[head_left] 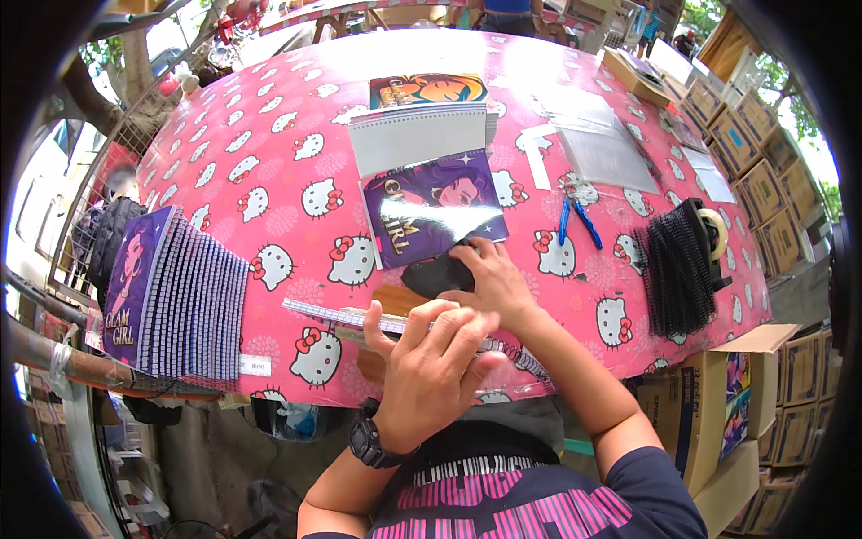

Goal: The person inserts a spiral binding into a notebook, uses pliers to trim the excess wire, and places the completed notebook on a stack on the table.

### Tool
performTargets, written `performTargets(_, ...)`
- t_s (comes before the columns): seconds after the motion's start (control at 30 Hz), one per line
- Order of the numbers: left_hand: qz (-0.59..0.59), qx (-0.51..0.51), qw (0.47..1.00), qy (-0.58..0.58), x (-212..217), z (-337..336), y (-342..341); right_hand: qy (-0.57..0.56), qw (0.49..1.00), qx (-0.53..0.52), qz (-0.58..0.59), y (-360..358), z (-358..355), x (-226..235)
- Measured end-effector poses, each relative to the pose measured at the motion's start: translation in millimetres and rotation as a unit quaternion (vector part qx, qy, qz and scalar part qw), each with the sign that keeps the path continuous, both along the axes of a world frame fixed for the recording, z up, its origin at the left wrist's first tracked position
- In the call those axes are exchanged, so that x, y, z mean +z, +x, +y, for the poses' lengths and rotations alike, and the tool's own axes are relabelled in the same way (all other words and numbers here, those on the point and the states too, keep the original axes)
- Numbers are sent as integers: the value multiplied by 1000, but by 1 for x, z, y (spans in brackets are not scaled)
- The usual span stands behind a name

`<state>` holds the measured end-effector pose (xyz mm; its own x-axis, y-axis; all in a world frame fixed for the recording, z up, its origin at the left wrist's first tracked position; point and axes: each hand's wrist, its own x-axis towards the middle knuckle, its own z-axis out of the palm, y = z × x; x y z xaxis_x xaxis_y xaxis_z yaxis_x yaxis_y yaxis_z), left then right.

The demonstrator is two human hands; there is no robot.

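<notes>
My left hand [435,359], with a black watch on its wrist, is over a notebook's white punched edge [332,314]. Its fingers are spread and slightly blurred. A dark wire coil [521,355] sticks out to the right from beneath that hand. Farther off, my right hand [494,283] lies with fingers stretched out against a black rounded object [438,275]; whether it presses on it I cannot tell. Under both is a brown wooden piece [395,299], partly hidden. Just beyond lies a purple notebook cover [435,211] with a drawn figure, beside white punched sheets [417,139].
At left stands a stack of spiral notebooks [193,301]. Blue-handled pliers [579,223] and clear plastic sleeves [606,153] lie right of centre. Black coils [675,269] are heaped by a tape roll [715,232]. An open carton [718,413] stands at the table's right edge.
</notes>
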<state>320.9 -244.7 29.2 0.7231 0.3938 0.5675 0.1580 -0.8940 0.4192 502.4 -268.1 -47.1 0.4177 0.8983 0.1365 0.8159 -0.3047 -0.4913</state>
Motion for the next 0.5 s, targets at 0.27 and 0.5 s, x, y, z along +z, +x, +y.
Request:
performTargets(0.27, -26, -2, 1000, 9, -6, 6, -2, 12, 998, 14, 65, 37, -57, 12)
performTargets(0.5, -35, -27, 999, -17, -2, 7, -2, 35, 997, -50, -54, 12, -52, -11)
